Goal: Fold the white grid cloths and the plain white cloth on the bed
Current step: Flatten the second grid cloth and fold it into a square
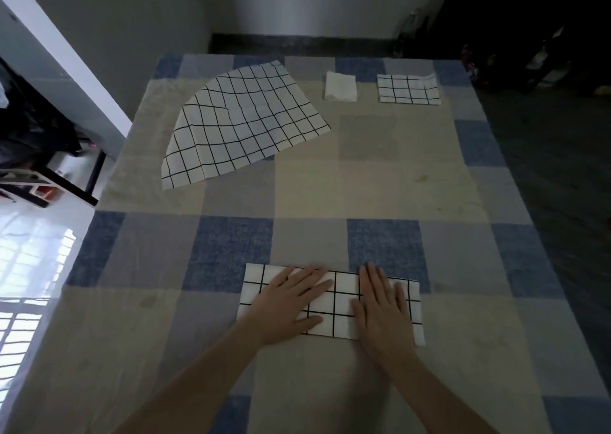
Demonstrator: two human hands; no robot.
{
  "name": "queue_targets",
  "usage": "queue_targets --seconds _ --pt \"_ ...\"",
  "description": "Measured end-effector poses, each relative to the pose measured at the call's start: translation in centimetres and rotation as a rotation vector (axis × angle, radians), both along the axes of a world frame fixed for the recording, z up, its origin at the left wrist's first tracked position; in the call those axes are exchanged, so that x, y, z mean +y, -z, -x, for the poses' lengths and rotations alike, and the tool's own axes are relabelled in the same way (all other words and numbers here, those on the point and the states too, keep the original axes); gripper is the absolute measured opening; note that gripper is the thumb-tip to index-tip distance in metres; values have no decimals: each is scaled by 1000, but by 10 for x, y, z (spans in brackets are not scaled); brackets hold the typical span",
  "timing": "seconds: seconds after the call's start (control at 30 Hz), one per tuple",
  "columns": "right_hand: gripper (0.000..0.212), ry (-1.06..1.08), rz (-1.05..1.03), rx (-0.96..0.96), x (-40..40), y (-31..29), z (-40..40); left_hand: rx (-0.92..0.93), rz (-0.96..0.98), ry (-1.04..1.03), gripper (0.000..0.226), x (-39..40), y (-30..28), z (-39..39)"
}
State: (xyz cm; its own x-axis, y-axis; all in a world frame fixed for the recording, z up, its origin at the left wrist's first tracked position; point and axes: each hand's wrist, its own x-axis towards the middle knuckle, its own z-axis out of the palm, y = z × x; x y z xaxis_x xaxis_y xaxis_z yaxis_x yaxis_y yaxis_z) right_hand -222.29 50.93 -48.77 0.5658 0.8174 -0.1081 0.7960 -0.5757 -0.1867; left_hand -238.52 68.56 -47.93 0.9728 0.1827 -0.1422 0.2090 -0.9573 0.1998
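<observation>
Left hand [291,304] and right hand [383,308] press flat, fingers spread, gripping nothing, hiding much of a folded grid cloth [344,301] at lower centre — on a checked bed [310,188]; upper right of the room is dark.

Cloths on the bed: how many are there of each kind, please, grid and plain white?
Grid cloths: 3, one unfolded, one folded at the far side, one folded strip under the left hand and the right hand.
Plain white cloth: 1, folded.
Total: 4 cloths.
</observation>
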Motion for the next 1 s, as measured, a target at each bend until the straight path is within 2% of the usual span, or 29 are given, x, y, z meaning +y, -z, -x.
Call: queue_targets --seconds 0.2,0.3,0.4,0.57,0.73,0.9,1.0 --pt "59 93 58 -46 -45 -3 -42 50 -6 -106 67 24 -6 36" --pt "61 142 69 -65 -44 -6 -41 51 5 -104 71 29 -10 42" --pt "65 228 -13 -36 -25 -11 -29 79 36 -100 81 29 -13 40" --pt "60 -89 -148 14 47 -31 26 168 29 -92 93 30 -16 37" --pt "59 -43 -60 78 68 -12 69 175 35 -114 94 29 -14 36" --pt "61 -107 -37 38 46 1 48 154 73 -120 95 30 -21 35" --pt "60 -54 -22 23 33 -1 27 162 84 -128 95 28 -23 34"
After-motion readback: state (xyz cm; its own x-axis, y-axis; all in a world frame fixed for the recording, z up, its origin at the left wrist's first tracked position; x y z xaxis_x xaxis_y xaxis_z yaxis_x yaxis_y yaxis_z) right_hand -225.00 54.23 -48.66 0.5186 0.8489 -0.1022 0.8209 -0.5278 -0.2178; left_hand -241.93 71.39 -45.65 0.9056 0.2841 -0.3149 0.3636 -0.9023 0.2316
